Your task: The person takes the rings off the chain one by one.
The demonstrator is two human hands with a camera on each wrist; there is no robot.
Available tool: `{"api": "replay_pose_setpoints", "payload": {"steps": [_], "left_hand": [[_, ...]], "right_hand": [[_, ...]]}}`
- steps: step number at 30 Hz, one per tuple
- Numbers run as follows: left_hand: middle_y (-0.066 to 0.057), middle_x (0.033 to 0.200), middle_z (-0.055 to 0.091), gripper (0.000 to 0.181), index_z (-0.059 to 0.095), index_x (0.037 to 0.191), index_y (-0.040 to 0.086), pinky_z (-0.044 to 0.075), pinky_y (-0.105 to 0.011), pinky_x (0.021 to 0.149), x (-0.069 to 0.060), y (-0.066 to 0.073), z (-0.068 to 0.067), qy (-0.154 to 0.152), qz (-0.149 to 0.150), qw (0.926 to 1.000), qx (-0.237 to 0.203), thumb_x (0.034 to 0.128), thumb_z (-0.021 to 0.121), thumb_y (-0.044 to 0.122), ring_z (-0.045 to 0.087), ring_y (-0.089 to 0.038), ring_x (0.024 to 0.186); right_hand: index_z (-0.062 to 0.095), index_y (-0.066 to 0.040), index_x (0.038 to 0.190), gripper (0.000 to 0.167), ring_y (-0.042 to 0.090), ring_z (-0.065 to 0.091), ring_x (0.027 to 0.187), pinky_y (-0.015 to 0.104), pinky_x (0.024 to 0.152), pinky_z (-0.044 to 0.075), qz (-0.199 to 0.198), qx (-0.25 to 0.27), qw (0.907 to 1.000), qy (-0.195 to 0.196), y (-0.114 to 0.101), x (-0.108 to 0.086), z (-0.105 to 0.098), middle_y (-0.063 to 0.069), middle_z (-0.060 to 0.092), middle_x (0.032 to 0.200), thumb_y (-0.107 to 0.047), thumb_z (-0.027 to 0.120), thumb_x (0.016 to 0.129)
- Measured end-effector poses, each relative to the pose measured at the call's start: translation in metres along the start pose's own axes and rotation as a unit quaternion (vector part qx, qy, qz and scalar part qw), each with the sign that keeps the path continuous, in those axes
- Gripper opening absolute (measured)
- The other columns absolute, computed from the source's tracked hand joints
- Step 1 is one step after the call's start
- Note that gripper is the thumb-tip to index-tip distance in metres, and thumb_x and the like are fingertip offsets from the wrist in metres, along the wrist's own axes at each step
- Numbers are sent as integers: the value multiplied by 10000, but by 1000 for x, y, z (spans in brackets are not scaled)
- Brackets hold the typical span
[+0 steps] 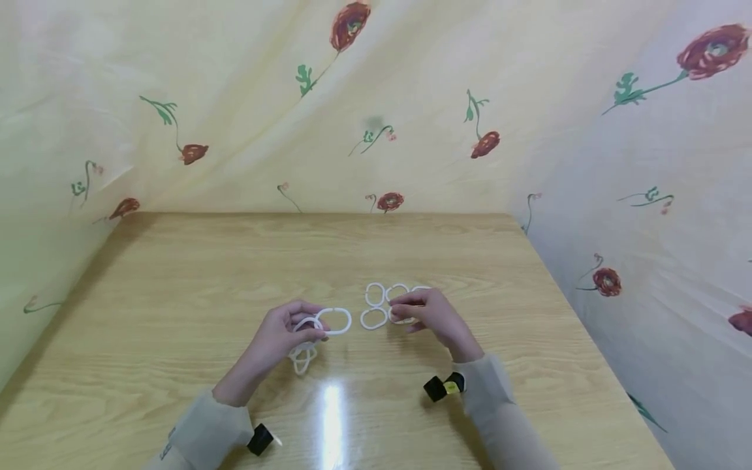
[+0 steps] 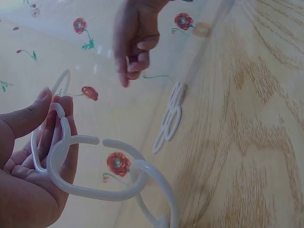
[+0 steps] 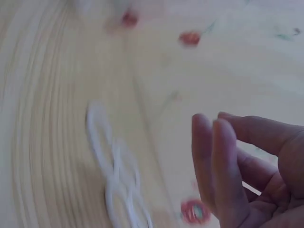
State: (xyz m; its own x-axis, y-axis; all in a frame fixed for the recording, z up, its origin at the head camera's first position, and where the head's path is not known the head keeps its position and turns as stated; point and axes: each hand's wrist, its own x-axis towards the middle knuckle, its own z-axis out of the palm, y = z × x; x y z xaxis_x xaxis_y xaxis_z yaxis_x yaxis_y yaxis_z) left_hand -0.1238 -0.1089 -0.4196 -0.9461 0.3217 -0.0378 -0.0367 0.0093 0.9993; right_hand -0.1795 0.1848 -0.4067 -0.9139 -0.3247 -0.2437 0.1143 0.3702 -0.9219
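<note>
White oval links, each with a small gap, form a short chain (image 1: 333, 322) (image 2: 97, 194) in the left hand (image 1: 292, 330) (image 2: 35, 156), which pinches one link between thumb and fingers; other links hang below it. The right hand (image 1: 431, 318) (image 2: 137, 40) (image 3: 251, 171) is above the loose links on the table and holds nothing, its fingers bent loosely and apart. Several more white links (image 1: 373, 318) (image 2: 172, 121) (image 3: 114, 161) lie flat in two rows, partly hidden by the right hand in the head view.
The wooden table (image 1: 235, 261) reaches back to a cloth (image 1: 247, 98) printed with red flowers, which also hangs at both sides. A black wrist camera (image 1: 260, 439) is on the left sleeve, another (image 1: 436, 388) on the right. Light glares on the table's front part.
</note>
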Motion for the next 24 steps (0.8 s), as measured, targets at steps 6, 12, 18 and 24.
{"api": "replay_pose_setpoints", "payload": {"steps": [6, 12, 18, 24], "left_hand": [[-240, 979, 705, 417, 524, 1201, -155, 579, -200, 770, 3, 6, 6, 375, 45, 9992, 123, 846, 696, -20, 686, -40, 815], [-223, 983, 716, 392, 569, 1184, -90, 580, -215, 786, 10, 14, 13, 582, 131, 9978, 293, 831, 718, -5, 691, -59, 835], [-187, 974, 726, 409, 567, 1196, -78, 577, -202, 784, 11, 15, 14, 706, 112, 9970, 306, 825, 722, -6, 689, -64, 831], [-207, 1027, 715, 389, 590, 1168, -56, 572, -196, 789, 12, 17, 15, 826, 217, 9958, 334, 817, 739, 21, 681, -62, 842]], "right_hand": [[623, 113, 1174, 389, 81, 696, 842, 246, 614, 585, -336, 406, 9967, -623, -14, -7, 27, 202, 722, 1026, -179, 664, 921], [653, 93, 1128, 345, 87, 691, 824, 229, 604, 577, -412, 601, 9949, -691, -24, -9, 48, 90, 742, 920, -174, 675, 911], [613, 162, 1102, 362, 80, 686, 795, 228, 585, 579, -549, 797, 9920, -808, -29, -11, 58, 11, 736, 858, -128, 683, 897], [606, 161, 1099, 360, 76, 684, 798, 232, 586, 580, -660, 919, 9903, -806, -34, -12, 61, 11, 738, 868, -127, 682, 896]]}}
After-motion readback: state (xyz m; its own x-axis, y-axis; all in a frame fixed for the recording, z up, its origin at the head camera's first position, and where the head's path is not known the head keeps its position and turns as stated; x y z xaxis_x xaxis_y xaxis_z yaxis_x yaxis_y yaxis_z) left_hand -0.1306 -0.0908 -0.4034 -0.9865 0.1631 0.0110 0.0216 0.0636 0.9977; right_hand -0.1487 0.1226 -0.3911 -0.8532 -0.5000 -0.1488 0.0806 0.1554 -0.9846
